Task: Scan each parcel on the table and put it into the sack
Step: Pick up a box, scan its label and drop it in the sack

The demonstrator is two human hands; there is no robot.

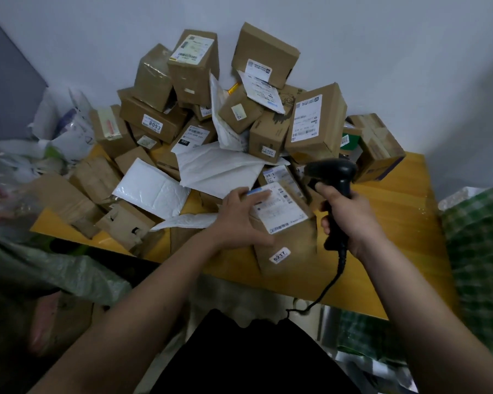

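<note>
A brown cardboard parcel (289,243) with a white shipping label and a small "0217" sticker stands at the front of the yellow table (404,211). My left hand (239,217) grips its left side, fingers lying over the label. My right hand (345,214) holds a black corded barcode scanner (332,177) just right of the parcel, its head above the label's far edge. A greenish woven sack (69,271) sits at the lower left, below the table's front edge.
A tall pile of brown boxes (194,69) and white padded mailers (214,169) fills the table back to the wall. Plastic bags (60,132) lie at the left. A green checked bag (478,243) stands at the right. Bare tabletop shows on the right.
</note>
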